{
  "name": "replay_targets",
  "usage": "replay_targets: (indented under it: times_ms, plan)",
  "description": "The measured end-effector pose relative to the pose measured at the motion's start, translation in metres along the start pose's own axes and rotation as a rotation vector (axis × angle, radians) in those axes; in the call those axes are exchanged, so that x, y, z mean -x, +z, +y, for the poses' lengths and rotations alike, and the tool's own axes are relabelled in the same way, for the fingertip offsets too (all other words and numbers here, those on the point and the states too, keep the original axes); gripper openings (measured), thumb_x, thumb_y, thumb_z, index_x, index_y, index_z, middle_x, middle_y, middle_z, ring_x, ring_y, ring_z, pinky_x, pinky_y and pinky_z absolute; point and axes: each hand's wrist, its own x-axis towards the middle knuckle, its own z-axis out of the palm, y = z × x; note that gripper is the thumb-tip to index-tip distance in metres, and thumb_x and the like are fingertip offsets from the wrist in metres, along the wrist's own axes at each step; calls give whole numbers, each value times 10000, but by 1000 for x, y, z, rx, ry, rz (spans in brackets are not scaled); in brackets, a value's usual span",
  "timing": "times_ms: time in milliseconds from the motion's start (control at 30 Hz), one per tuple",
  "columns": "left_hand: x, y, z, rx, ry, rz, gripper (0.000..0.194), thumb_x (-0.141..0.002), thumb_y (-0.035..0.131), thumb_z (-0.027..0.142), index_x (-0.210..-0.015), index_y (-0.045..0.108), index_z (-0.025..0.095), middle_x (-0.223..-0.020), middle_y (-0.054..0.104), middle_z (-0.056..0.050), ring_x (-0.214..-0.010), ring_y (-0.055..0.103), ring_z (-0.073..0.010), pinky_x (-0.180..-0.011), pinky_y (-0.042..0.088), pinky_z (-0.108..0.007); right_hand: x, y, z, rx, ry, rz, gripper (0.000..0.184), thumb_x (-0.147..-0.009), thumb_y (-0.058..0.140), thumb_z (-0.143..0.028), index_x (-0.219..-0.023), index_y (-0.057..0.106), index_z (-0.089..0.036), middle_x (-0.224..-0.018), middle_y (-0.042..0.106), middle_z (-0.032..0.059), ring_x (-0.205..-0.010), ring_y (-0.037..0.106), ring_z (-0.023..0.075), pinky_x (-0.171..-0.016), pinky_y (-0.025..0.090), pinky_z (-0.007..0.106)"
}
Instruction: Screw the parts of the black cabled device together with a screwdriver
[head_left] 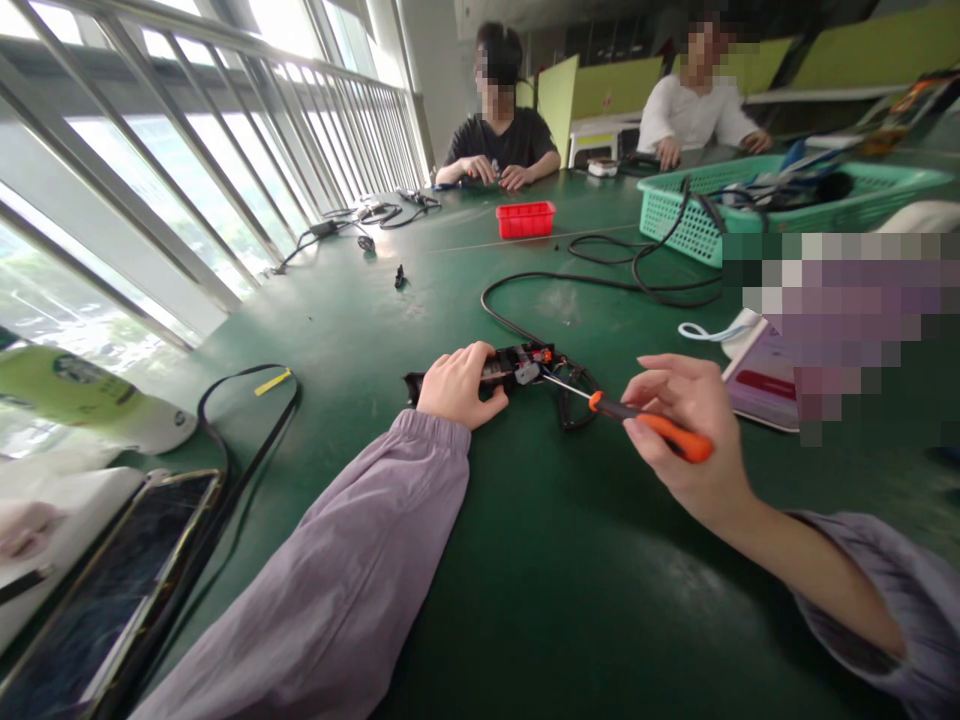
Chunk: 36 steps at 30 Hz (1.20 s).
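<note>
Now: left hand [459, 388], fingers wrapped over the black device [511, 364], which lies on the green table [525, 550]; right hand [705, 405], fingers pinching the orange screwdriver [664, 428], its tip at the device's wired right end; black cord [540, 275], curving behind the device; red box [525, 221], farther off; green basket [679, 225], beyond the right hand.

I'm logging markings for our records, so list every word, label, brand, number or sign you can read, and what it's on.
None can be read for certain.
Green-and-white container at left: round dark emblem and small print, too blurred to read.
Purple-and-white item at right: red band, any lettering too blurred.
Yellow tag, screwdriver, black housing: no lettering can be made out.
</note>
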Motion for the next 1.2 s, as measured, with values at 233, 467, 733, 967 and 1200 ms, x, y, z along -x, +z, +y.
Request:
replay_targets:
  times_ms: [233,467,733,967,1200]
  plan:
    - [0,-1,0,8,-10,-13,327,-715,514,319,-1015,504,189,-922,646,-57,-904,617,-230,-804,448,-330,3,-1,-9,77,66,-96,201,-794,572,-216,-980,504,-249,-593,489,-57,-449,452,90,-436,371,240]
    - [0,-1,1,12,-14,-15,327,-720,512,316,-1021,504,190,-925,649,-58,-908,618,-229,-808,446,-326,-1,1,-3,-6,-26,10,468,-707,640,-169,-1120,442,-265,-840,546,5,-671,574,142,-584,480,290]
    - [0,-1,1,4,-9,-15,325,-719,513,322,-1015,501,189,-914,646,-56,-902,619,-228,-803,446,-327,1,1,-6,57,14,7,270,-749,613,-183,-990,509,-249,-724,544,-22,-578,541,113,-520,454,256]
    - [0,-2,1,12,-10,-14,321,-720,511,317,-1012,501,185,-926,647,-62,-903,619,-231,-801,448,-331,0,0,-4,9,65,-59,309,-751,606,-196,-1029,485,-254,-664,527,-37,-526,509,114,-466,417,248]
    - [0,0,0,12,-15,-13,326,-717,515,321,-1017,502,191,-929,650,-58,-904,618,-232,-800,448,-333,3,0,-7,86,21,-35,250,-744,611,-200,-969,515,-247,-759,589,-9,-603,563,120,-566,478,258]
